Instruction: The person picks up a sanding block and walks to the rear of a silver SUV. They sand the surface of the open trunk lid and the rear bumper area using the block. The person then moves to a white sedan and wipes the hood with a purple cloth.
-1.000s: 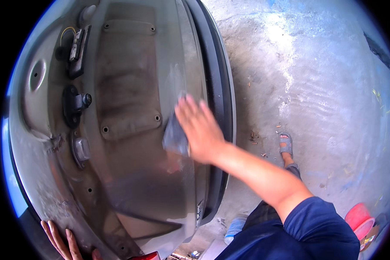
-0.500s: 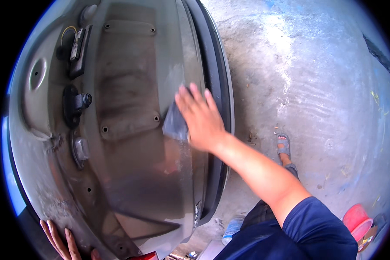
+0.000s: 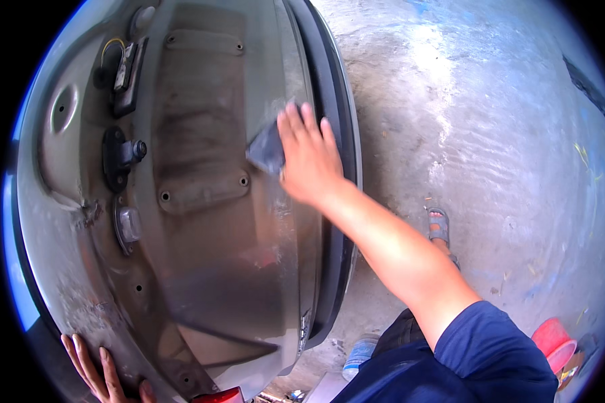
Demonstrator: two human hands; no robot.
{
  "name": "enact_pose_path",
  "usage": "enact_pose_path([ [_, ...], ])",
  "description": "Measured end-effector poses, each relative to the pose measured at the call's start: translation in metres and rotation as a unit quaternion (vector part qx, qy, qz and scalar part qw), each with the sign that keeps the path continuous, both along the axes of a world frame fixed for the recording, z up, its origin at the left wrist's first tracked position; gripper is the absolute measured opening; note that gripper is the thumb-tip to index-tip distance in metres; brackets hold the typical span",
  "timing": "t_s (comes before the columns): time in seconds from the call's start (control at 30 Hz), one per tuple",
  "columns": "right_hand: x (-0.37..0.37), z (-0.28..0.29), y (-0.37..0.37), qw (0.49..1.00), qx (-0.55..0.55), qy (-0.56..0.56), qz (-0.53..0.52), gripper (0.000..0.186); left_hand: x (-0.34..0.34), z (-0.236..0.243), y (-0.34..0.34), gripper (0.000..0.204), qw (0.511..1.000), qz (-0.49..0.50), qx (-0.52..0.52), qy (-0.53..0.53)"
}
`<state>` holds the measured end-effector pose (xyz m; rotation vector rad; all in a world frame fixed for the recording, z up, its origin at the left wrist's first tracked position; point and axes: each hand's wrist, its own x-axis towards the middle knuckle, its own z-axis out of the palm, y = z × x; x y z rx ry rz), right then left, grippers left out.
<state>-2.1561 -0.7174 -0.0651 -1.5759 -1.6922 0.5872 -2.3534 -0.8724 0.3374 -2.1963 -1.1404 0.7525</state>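
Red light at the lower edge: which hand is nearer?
Left: the left hand is left of the red light; the right hand is farther up, on the dark sheet.

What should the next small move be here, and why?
Probably slide the right hand and the dark grey sheet back toward the person, over the pale marks on the car panel: the sheet lies under the flattened hand, and those marks show just nearer the person. The left hand rests on the bodywork.
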Motion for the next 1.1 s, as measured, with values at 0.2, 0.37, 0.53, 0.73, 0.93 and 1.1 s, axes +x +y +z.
enact_pose_path([
  [0.2, 0.002, 0.004, -0.011, 0.999, -0.019, -0.027, 0.027, 0.074, -0.001, 0.002, -0.004, 0.067, 1.0, 0.002, 0.001, 0.002],
  [0.37, 0.004, 0.003, 0.0, 1.0, -0.02, -0.008, 0.011, 0.075, 0.001, 0.001, 0.002, 0.066, 1.0, -0.002, -0.002, 0.0],
  [0.53, -0.005, 0.001, -0.036, 0.998, 0.004, -0.034, 0.054, 0.071, 0.002, 0.001, -0.003, 0.065, 1.0, 0.001, 0.001, -0.004],
  [0.73, 0.003, -0.003, -0.001, 1.0, 0.01, 0.004, 0.01, 0.078, 0.002, 0.001, 0.003, 0.065, 1.0, -0.005, -0.005, -0.001],
  [0.93, -0.002, -0.006, -0.033, 0.997, 0.043, -0.018, 0.067, 0.07, 0.005, 0.0, -0.002, 0.065, 1.0, 0.007, 0.0, -0.011],
  [1.1, 0.002, -0.009, 0.013, 0.995, 0.083, 0.041, 0.023, 0.069, 0.004, -0.001, 0.003, 0.066, 1.0, -0.006, -0.001, -0.011],
])
